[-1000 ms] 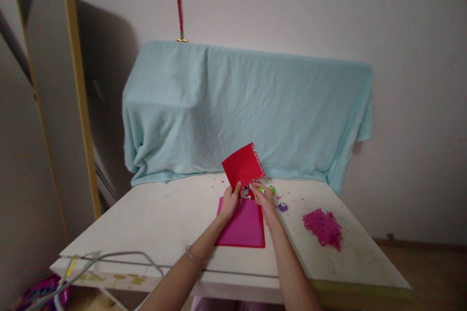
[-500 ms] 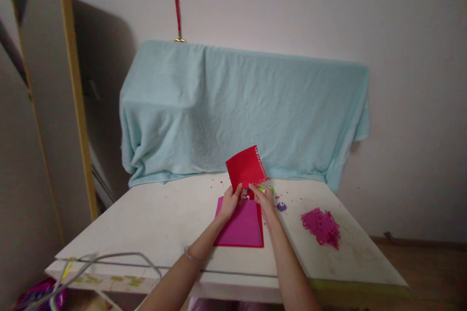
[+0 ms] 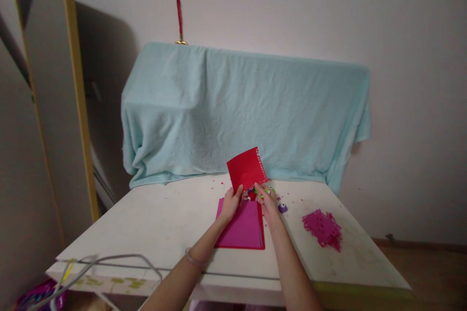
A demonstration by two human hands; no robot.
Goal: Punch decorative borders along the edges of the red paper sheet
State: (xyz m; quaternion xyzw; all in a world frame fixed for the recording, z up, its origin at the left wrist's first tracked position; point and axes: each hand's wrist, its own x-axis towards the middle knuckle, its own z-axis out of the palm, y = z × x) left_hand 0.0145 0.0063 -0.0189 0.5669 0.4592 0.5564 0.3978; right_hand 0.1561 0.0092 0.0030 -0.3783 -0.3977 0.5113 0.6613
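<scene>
Between the thumb and fingers of my left hand [image 3: 232, 200] is a sheet of red paper [image 3: 246, 167], held tilted up above the table. Square-looking notches run down its right edge. My right hand [image 3: 268, 199] is closed beside the sheet's lower right corner, around what looks like a small green hole punch [image 3: 261, 193], partly hidden by the fingers. Between the hands lies a small red object [image 3: 251, 196] with a white eye-like spot. Below the hands, a stack of magenta paper [image 3: 241, 226] rests on red sheets.
A purple piece with an eye-like spot [image 3: 282, 208] lies right of my right hand, among scattered paper bits. Further right is a pile of magenta perforated paper [image 3: 322, 229]. A light blue cloth [image 3: 248, 112] hangs behind the table [image 3: 156, 223]. Grey cables [image 3: 120, 255] cross the front left edge.
My right hand has shifted slightly right, a little away from the red sheet's lower corner. The left hand still holds the sheet in nearly the same pose.
</scene>
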